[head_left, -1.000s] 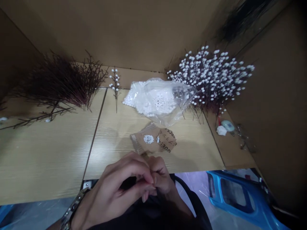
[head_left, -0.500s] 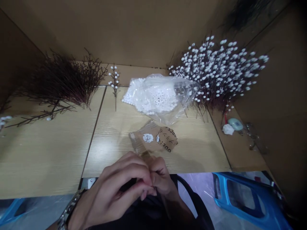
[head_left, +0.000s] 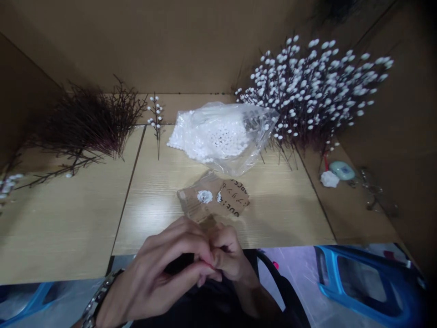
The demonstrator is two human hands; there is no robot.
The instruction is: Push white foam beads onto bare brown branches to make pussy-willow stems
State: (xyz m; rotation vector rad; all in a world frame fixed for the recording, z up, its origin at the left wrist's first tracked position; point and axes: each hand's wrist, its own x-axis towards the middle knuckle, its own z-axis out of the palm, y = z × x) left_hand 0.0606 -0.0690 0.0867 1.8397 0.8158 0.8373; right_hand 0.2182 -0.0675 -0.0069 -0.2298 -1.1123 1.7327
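My left hand (head_left: 170,264) and my right hand (head_left: 227,255) meet at the table's front edge, fingertips pinched together. Whatever lies between the fingers is too small or hidden to name. Just beyond them lies a torn piece of brown cardboard (head_left: 194,207) with white smears on it and printed lettering. Behind the cardboard is a clear plastic bag (head_left: 235,157) of small white balls (head_left: 221,136). One dark twig with white buds (head_left: 157,119) lies to the left of the bag.
Bare dark twigs (head_left: 92,120) are heaped at the left, white-budded branches (head_left: 307,95) at the right. A pale green oval object (head_left: 342,170) and a white lump (head_left: 329,179) lie at the right. Blue plastic stools (head_left: 327,273) stand below the table.
The view has shifted slightly, so the table items appear a little displaced. Both hands keep their pinched pose together, with only slight finger movement.
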